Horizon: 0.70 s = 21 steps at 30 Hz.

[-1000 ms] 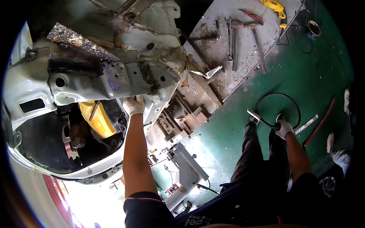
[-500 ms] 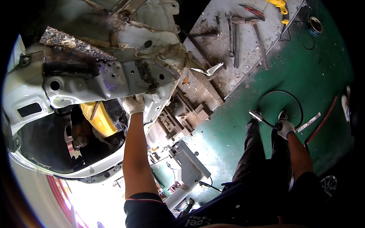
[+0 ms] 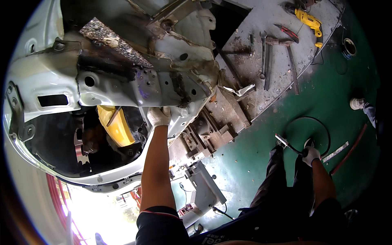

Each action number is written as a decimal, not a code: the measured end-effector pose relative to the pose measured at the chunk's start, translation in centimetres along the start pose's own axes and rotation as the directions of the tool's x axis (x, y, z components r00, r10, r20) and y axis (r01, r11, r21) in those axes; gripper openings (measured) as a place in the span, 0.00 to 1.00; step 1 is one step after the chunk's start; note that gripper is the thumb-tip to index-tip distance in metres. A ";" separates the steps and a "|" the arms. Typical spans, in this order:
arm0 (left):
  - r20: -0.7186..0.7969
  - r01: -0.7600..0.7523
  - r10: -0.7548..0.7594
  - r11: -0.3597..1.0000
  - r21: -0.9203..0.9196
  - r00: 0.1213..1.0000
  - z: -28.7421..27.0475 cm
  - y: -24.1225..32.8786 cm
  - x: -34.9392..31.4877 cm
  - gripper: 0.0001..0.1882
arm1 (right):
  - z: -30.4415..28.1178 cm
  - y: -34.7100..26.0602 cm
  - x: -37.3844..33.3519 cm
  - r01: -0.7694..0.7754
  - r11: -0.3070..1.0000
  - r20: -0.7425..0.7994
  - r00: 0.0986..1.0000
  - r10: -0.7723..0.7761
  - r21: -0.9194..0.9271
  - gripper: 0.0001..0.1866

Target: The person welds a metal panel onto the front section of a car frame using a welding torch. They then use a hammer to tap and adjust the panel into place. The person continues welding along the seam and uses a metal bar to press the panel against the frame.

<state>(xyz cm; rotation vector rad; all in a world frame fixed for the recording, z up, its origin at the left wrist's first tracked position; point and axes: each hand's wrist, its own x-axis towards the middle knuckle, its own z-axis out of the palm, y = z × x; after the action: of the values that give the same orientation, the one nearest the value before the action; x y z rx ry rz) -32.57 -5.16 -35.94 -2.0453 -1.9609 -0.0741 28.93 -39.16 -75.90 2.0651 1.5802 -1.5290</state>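
My left hand (image 3: 158, 116), in a white work glove, grips the lower edge of the pale car body panel (image 3: 116, 92), its fingers partly hidden by the metal. My right hand (image 3: 312, 156), gloved too, hangs low on the right, closed round the black grip of a welding torch (image 3: 287, 145). The torch's metal nozzle points up and left, well apart from the car. Its black cable (image 3: 326, 128) loops above the hand. Scorched, bare metal and a speckled strip (image 3: 116, 43) show on the panel above my left hand.
A yellow part (image 3: 116, 126) shows in the car's opening. On the grey platform (image 3: 249, 87) lie a hammer (image 3: 292, 67), a wrench (image 3: 263, 57), red-handled cutters (image 3: 287, 32) and a yellow drill (image 3: 309, 21). A person's shoe (image 3: 357, 103) stands on the green floor at right.
My view has swung, so the car and tools sit further right. The other person's foot and leg show more at the right. Both my hands keep their holds.
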 end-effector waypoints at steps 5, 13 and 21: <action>0.019 0.021 -0.021 1.000 -0.001 1.000 -0.5 0.5 0.0 0.43 | -0.3 -0.3 0.0 0.011 0.999 0.030 0.999 -0.010 -0.038 0.24; -0.029 -0.042 0.041 0.999 -0.008 0.999 0.1 0.1 -0.2 0.41 | -0.8 -0.5 0.4 0.013 0.993 0.067 0.998 -0.005 -0.118 0.23; -0.152 -0.086 0.082 0.996 -0.025 0.985 0.7 -0.3 0.0 0.38 | -0.5 -0.9 0.7 0.021 0.988 0.058 0.998 -0.012 -0.155 0.22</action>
<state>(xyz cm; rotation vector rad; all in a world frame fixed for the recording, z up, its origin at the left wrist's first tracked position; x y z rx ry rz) -32.96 -4.97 -36.55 -2.0743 -1.7922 -0.2351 28.49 -37.96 -75.74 1.9144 1.6433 -1.4070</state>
